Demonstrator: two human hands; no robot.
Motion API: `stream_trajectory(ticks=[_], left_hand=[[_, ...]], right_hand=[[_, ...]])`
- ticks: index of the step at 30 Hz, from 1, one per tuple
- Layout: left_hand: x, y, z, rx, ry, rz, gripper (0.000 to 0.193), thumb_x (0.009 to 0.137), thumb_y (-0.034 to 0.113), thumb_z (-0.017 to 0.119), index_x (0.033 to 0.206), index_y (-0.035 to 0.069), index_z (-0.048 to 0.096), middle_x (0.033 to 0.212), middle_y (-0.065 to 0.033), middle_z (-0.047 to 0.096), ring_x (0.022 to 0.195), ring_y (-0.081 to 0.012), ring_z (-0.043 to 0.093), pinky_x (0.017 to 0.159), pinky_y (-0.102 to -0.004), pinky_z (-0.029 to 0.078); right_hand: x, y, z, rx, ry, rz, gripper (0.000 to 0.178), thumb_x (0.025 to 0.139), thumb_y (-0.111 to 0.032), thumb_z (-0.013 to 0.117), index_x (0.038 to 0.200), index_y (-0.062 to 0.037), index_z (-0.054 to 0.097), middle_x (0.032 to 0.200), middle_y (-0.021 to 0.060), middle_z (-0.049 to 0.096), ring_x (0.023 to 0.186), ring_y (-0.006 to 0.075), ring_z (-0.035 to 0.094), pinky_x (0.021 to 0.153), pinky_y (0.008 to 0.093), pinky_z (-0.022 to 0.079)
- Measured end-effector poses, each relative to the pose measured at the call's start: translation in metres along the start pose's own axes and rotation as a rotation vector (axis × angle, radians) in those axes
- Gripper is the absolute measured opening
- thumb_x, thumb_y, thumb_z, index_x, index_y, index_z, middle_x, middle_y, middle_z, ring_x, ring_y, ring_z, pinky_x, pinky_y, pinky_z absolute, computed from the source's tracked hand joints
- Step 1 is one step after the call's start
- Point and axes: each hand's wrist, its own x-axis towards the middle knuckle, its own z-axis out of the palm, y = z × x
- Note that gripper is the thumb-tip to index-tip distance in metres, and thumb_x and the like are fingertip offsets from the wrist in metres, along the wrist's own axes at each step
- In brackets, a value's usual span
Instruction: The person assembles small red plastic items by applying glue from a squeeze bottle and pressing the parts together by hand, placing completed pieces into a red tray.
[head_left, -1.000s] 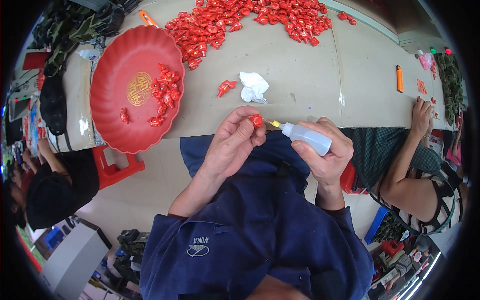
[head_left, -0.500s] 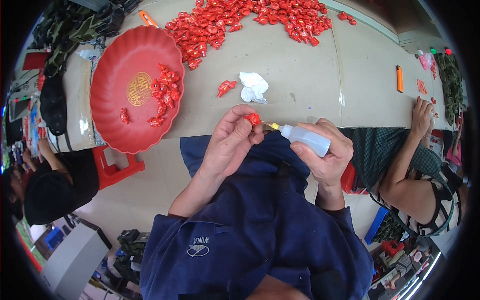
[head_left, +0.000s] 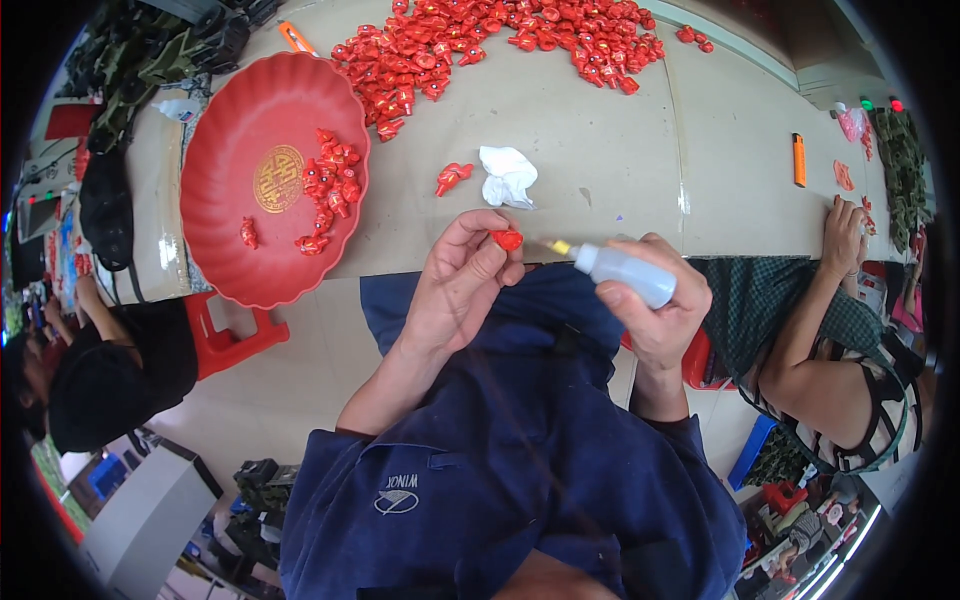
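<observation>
Between the thumb and fingers of my left hand [head_left: 463,275] is a small red plastic piece [head_left: 508,240], held just off the table's near edge. My right hand [head_left: 663,305] grips a translucent squeeze bottle [head_left: 630,275] with a yellow collar and a thin tip that points left at the piece. A short gap separates tip and piece. Beyond my left hand, a crumpled white tissue [head_left: 508,177] and a single red figure [head_left: 454,178] lie on the table. A scalloped red tray [head_left: 225,130] to the left holds several red figures [head_left: 333,180].
A big pile of red pieces [head_left: 400,70] spreads along the table's far side. Orange cutters [head_left: 799,160] lie at the right and at the far left near the tray. A co-worker's hand [head_left: 845,235] is at the right; another person sits at the left beside a red stool [head_left: 235,335].
My right hand has drawn the bottle slightly right, so its tip has come away from the red piece. My left hand has turned the piece a little.
</observation>
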Motion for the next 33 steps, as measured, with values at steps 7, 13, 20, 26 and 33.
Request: stream_trajectory(ticks=[7,13,20,26,33], left_hand=[[0.002,-0.002,0.000,0.056,-0.026,0.038,0.015,0.088,0.004,0.051,0.102,0.006,0.051,0.101,-0.0053,0.051,0.077,-0.0121,0.046,0.067,-0.0255,0.039],[0.000,-0.002,0.002,0.060,0.013,-0.027,0.016,0.088,0.008,0.051,0.104,0.004,0.051,0.087,-0.0067,0.055,0.074,-0.0129,0.047,0.066,-0.0256,0.038],[0.004,-0.002,0.002,-0.007,0.012,-0.061,0.017,0.089,0.012,0.051,0.105,0.004,0.051,0.086,-0.0041,0.054,0.075,-0.0137,0.049,0.066,-0.0271,0.038],[0.005,0.001,0.004,-0.001,0.013,-0.085,0.017,0.089,0.012,0.051,0.104,0.004,0.052,0.085,-0.0036,0.054,0.076,-0.0140,0.050,0.065,-0.0276,0.038],[0.006,0.002,0.005,0.020,-0.005,-0.109,0.017,0.089,0.014,0.051,0.103,0.004,0.052,0.083,-0.0051,0.054,0.074,-0.0141,0.049,0.065,-0.0275,0.038]], right_hand=[[0.021,0.019,0.004,0.181,0.200,0.281,0.032,0.070,-0.003,0.070,0.100,0.0031,0.060,0.084,0.0050,0.061,0.076,0.0098,0.054,0.067,0.0216,0.043],[0.046,0.053,0.018,-0.080,0.148,0.172,0.031,0.070,-0.004,0.069,0.100,-0.0030,0.060,0.095,0.0096,0.061,0.084,0.0171,0.058,0.077,0.0260,0.044],[0.054,0.043,0.010,-0.110,0.074,0.147,0.035,0.069,-0.010,0.072,0.101,-0.0020,0.060,0.096,0.0046,0.063,0.088,0.0104,0.055,0.072,0.0237,0.042],[0.100,0.064,-0.042,-0.311,0.150,0.216,0.024,0.076,-0.006,0.063,0.100,-0.0033,0.061,0.095,0.0054,0.064,0.080,0.0109,0.055,0.069,0.0245,0.043],[0.164,0.120,-0.071,-0.704,0.044,-0.145,0.024,0.078,-0.006,0.059,0.102,-0.0052,0.061,0.086,0.0076,0.062,0.072,0.0161,0.054,0.063,0.0270,0.044]])
